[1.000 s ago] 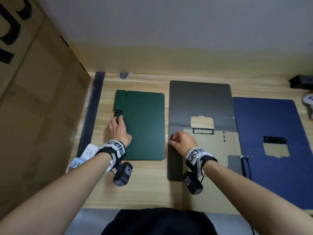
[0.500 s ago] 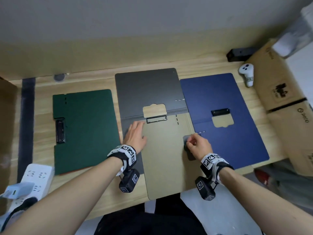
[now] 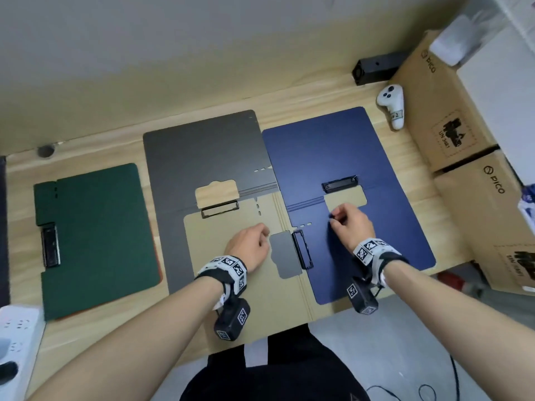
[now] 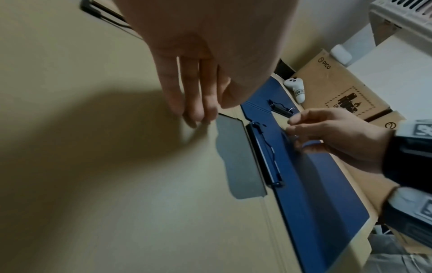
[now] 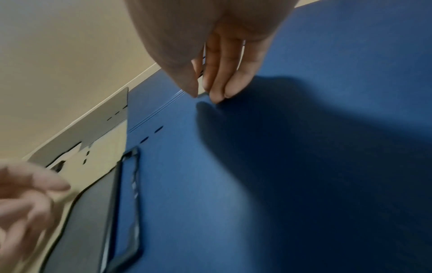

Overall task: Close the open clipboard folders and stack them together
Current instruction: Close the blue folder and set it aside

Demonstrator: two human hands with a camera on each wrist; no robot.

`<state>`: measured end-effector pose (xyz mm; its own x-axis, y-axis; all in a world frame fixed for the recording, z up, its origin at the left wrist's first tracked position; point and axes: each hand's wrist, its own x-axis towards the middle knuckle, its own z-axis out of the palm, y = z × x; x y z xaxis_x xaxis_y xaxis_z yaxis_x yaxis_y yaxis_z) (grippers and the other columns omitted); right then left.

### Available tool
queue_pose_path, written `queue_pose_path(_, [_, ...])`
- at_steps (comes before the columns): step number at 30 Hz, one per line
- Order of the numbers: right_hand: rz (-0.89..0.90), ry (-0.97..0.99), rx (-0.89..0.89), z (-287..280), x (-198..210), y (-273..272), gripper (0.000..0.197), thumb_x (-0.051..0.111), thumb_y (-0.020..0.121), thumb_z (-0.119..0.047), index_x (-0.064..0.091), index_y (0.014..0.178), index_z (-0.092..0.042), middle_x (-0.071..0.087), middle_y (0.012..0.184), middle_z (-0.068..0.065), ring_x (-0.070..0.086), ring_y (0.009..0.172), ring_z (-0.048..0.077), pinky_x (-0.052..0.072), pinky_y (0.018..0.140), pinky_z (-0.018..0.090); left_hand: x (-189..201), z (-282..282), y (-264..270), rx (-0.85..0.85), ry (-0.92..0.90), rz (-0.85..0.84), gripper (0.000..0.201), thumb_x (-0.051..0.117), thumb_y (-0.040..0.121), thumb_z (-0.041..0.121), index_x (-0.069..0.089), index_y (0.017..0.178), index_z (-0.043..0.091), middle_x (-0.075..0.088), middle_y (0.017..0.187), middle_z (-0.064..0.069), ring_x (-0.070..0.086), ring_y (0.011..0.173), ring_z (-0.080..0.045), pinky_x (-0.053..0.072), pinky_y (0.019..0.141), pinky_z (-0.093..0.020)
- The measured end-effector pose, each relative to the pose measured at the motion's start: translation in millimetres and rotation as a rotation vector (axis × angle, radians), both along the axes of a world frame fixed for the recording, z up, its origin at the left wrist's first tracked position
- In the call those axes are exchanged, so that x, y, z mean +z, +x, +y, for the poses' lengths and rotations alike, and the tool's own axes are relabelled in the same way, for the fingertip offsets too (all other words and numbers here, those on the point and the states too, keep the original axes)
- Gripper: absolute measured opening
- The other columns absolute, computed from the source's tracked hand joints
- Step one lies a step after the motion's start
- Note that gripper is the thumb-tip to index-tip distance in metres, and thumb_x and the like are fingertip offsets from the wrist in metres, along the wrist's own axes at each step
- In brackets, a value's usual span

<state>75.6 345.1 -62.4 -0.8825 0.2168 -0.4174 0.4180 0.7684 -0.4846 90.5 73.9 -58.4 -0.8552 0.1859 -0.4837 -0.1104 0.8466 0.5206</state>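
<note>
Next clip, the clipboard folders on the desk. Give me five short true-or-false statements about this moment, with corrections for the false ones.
1. The green folder lies closed at the left. True.
2. The grey folder is closed. False: it lies open, its tan inner side showing.
3. The right hand is over the blue folder. True.
4. The folders are already stacked. False: all three lie side by side on the desk.
5. The left hand grips the green folder. False: it is over the grey folder's tan panel, fingertips near a small grey flap.
</note>
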Motion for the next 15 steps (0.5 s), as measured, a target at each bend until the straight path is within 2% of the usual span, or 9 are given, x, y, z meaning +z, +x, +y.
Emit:
queue_pose_path(2, [0.042, -0.006, -0.002, 10, -4, -20, 0.013, 0.065, 0.083, -0.023, 0.060, 0.095, -0.024, 0.066, 0.103, -0.004, 0.064, 0.093, 0.021, 0.042, 0.079, 0.027, -3, 18, -2, -0.029, -0.047, -0.105, 0.021, 0.047, 0.086, 0.024, 0.064, 0.097, 0.027, 0.071, 0.094, 0.008, 0.065, 0.092, -0.023, 0.052, 0.078, -0.032])
queue_pose_path(5, [0.099, 0.013, 0.024, 22, -8, -44, 0.025, 0.064, 0.082, -0.022, 0.056, 0.106, -0.023, 0.054, 0.117, 0.000, 0.062, 0.097, 0.026, 0.047, 0.083, 0.034, -6, 46, -10, -0.038, -0.099, -0.176, 0.016, 0.052, 0.085, 0.036, 0.063, 0.082, 0.025, 0.070, 0.087, 0.003, 0.066, 0.086, -0.025, 0.054, 0.076, -0.035])
queue_pose_path(7, [0.130, 0.038, 0.066, 29, -12, -56, 0.035, 0.063, 0.082, -0.020, 0.053, 0.115, -0.022, 0.046, 0.124, 0.002, 0.061, 0.096, 0.029, 0.048, 0.077, 0.036, -8, 64, -15, -0.009, -0.139, -0.190, 0.028, 0.053, 0.085, 0.046, 0.060, 0.074, 0.021, 0.067, 0.080, 0.000, 0.063, 0.078, -0.026, 0.052, 0.068, -0.034])
queue_pose_path(9, [0.158, 0.047, 0.123, 35, -16, -68, 0.041, 0.064, 0.080, -0.020, 0.052, 0.119, -0.024, 0.042, 0.127, 0.000, 0.061, 0.097, 0.028, 0.046, 0.071, 0.032, -8, 79, -21, 0.015, -0.208, -0.190, 0.044, 0.053, 0.084, 0.055, 0.052, 0.063, 0.016, 0.058, 0.065, -0.001, 0.056, 0.064, -0.026, 0.041, 0.053, -0.030])
queue_pose_path(10, [0.156, 0.050, 0.152, 38, -19, -72, 0.042, 0.065, 0.080, -0.022, 0.052, 0.120, -0.025, 0.041, 0.127, -0.001, 0.061, 0.099, 0.027, 0.045, 0.071, 0.032, -9, 84, -23, 0.020, -0.248, -0.189, 0.049, 0.054, 0.083, 0.059, 0.049, 0.059, 0.015, 0.053, 0.060, -0.001, 0.054, 0.060, -0.026, 0.036, 0.051, -0.029])
queue_pose_path(12, [0.152, 0.058, 0.212, 41, -21, -77, 0.043, 0.067, 0.079, -0.032, 0.055, 0.120, -0.029, 0.042, 0.127, -0.004, 0.060, 0.103, 0.025, 0.049, 0.076, 0.034, -9, 89, -28, 0.006, -0.309, -0.189, 0.056, 0.054, 0.080, 0.067, 0.050, 0.058, 0.015, 0.055, 0.059, -0.001, 0.056, 0.061, -0.026, 0.037, 0.051, -0.029])
queue_pose_path(15, [0.151, 0.073, 0.271, 40, -22, -76, 0.051, 0.068, 0.075, -0.049, 0.055, 0.121, -0.031, 0.042, 0.126, -0.006, 0.059, 0.102, 0.022, 0.052, 0.079, 0.038, -9, 92, -31, -0.016, -0.323, -0.226, 0.062, 0.051, 0.075, 0.074, 0.064, 0.061, 0.014, 0.067, 0.060, 0.000, 0.066, 0.063, -0.023, 0.053, 0.062, -0.031])
